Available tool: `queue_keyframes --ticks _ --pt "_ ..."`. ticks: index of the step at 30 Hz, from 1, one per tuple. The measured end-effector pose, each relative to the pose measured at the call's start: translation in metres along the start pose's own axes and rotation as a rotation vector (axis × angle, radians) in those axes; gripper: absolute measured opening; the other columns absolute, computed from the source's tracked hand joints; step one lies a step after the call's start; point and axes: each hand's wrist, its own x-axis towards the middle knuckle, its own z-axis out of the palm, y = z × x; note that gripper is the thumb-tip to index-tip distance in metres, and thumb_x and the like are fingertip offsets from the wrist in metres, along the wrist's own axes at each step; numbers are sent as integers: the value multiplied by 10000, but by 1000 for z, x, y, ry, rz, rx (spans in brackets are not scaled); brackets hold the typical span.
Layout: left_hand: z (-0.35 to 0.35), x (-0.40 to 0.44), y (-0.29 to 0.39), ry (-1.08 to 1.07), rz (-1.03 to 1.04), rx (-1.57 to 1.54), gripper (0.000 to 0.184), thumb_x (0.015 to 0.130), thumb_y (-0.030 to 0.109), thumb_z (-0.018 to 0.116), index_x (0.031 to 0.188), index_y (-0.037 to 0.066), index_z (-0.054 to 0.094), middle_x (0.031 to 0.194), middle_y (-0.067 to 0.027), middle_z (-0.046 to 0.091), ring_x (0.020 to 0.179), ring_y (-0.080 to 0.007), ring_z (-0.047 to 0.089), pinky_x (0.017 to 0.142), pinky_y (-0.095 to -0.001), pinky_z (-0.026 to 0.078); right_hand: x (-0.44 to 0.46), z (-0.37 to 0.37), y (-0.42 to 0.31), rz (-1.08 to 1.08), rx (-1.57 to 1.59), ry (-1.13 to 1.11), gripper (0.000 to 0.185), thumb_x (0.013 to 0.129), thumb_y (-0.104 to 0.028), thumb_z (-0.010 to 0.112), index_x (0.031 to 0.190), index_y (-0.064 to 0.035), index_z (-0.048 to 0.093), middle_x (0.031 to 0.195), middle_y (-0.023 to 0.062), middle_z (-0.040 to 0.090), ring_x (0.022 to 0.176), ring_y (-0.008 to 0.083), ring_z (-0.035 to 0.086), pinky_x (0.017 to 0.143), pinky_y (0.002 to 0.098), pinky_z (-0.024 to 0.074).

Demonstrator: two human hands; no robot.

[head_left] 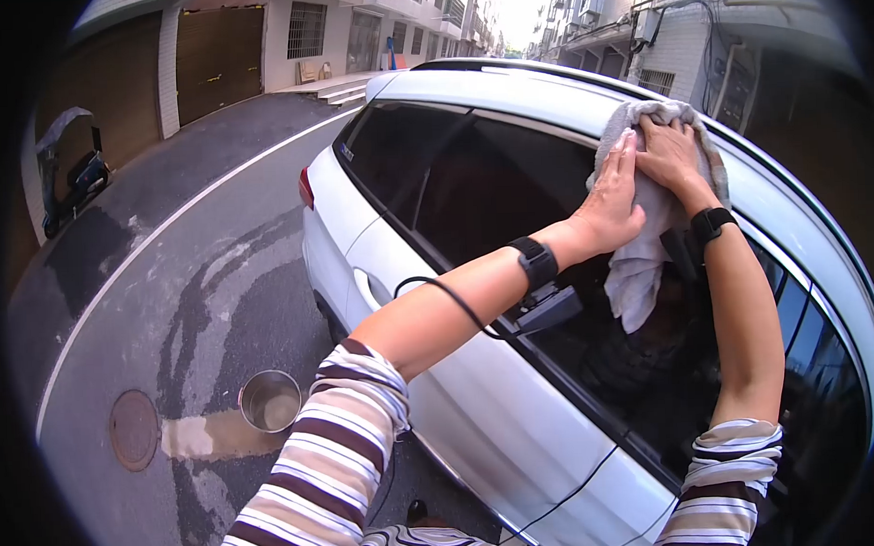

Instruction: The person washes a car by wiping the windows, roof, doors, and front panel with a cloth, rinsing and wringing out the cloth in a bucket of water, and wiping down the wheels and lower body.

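Observation:
A pale grey towel (pixel 634 276) lies bunched over the roof edge of a white car (pixel 416 356), its lower end hanging down against the dark side window (pixel 511 174). My right hand (pixel 669 154) presses on the towel near the roof rail, the fingers bent into the cloth. Beside it, my left hand (pixel 610 207) rests against the towel with its fingers stretched out and close together. Both wrists wear black bands. Part of the towel is hidden behind my hands and right forearm.
A metal bucket (pixel 270 401) stands on the wet asphalt to the left, near a round manhole cover (pixel 134 430). A dark cable loop (pixel 447 287) shows by my left forearm. A parked scooter (pixel 79 175) stands by the shutters at far left; buildings line the street.

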Motion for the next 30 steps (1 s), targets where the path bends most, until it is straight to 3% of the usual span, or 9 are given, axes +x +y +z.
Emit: queue_keyframes --ticks 4,5,7,8,15,20,23,26,30 --pt "22 33 -11 150 -48 -102 953 830 206 609 1497 -93 -4 1554 -329 64 1467 -454 43 1206 -442 55 46 26 5 -51 190 32 630 837 -516 607 1254 -45 577 1330 157 581 1286 434 453 1009 640 319" --pt "24 35 -13 182 -29 -120 980 885 322 597 1502 -79 -51 1567 -318 9 1473 -446 -13 1201 -449 21 70 20 17 -144 432 -208 571 818 -444 673 1187 -15 601 1268 183 602 1202 364 544 971 547 406" --pt "23 37 -20 217 57 -84 1016 916 499 548 1510 -58 -58 1575 -305 -34 1465 -466 -40 1192 -484 10 74 13 19 -193 910 -283 506 814 -355 698 1150 10 601 1171 188 624 1104 271 589 922 419 461" --pt "24 37 -25 224 48 -60 1082 882 655 498 1528 -12 -58 1579 -294 -77 1443 -518 -69 1163 -570 13 70 5 17 -78 868 -248 488 818 -315 695 1150 31 602 1130 162 633 1067 212 576 894 335 469" --pt "10 41 -65 16 11 383 1185 760 737 577 1556 65 13 1597 -248 -44 1397 -610 -12 1073 -699 105 80 -19 20 33 930 -331 204 912 -137 621 940 48 702 767 -13 625 697 66 516 636 243 446" --pt "-31 50 -138 17 166 336 874 694 756 626 1414 276 497 1526 -236 264 1381 -618 109 1049 -698 212 92 -50 -26 207 937 -211 225 943 -191 598 947 -8 730 774 68 695 667 97 625 562 255 479" --pt "-71 61 -187 -107 107 405 867 720 778 584 1418 272 492 1499 -244 313 1372 -618 152 1047 -701 236 97 -51 -50 289 771 -79 247 954 -196 587 933 6 726 766 83 703 648 99 653 533 243 507" --pt "-129 60 -251 -195 21 474 803 763 757 574 1353 213 560 1453 -251 379 1373 -589 201 1049 -694 264 96 -24 -83 149 586 270 249 946 -141 579 853 56 700 691 102 679 583 133 645 532 252 522" --pt "-202 41 -356 -141 -113 570 689 750 592 690 1099 -2 692 1404 -253 448 1372 -508 292 1044 -624 338 87 0 -131 69 379 439 189 912 -103 602 826 47 678 721 160 671 611 175 646 522 301 457"
